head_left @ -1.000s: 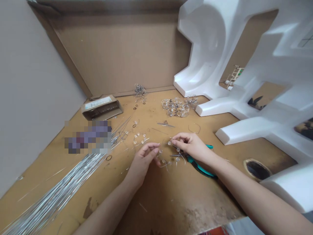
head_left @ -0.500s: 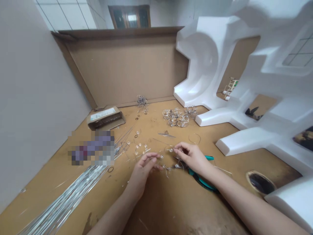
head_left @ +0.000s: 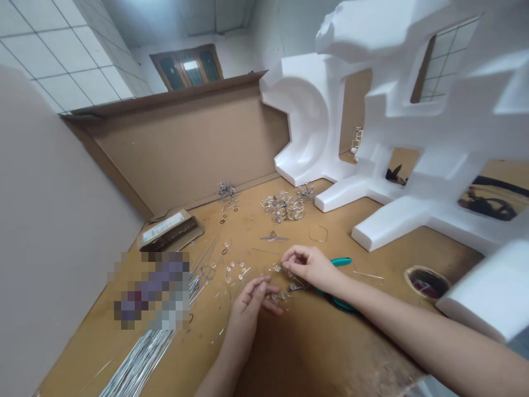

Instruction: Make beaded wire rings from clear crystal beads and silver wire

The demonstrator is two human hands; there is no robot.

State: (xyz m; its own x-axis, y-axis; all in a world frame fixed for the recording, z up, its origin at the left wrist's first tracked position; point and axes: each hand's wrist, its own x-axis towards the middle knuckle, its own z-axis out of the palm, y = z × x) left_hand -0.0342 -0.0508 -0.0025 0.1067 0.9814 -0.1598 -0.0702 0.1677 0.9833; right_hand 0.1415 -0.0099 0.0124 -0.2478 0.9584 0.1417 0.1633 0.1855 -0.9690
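Observation:
My left hand [head_left: 252, 300] is closed in a pinch, thumb against forefinger, at the left side of a thin wire piece with clear beads [head_left: 277, 268]. The other fingers of that hand are loosely spread under it. Opposite, my right hand [head_left: 308, 266] pinches the right side of the same beaded wire; its exact shape is too small to make out. Beneath my right hand and wrist lie pliers with teal handles [head_left: 341, 261], partly hidden. Loose clear beads [head_left: 231, 264] are scattered left of my hands.
Finished-looking wire pieces [head_left: 285, 207] are piled at the back. A bundle of silvery wires [head_left: 140, 358] and a small cardboard box [head_left: 171, 231] lie at left. White foam packing [head_left: 388, 218] stands at right beside a tape roll [head_left: 426, 282]. A cardboard panel [head_left: 194, 143] rises behind.
The camera view has tilted and shifted to the right. My left hand's lower fingers have spread more, while both hands stay at the beaded wire.

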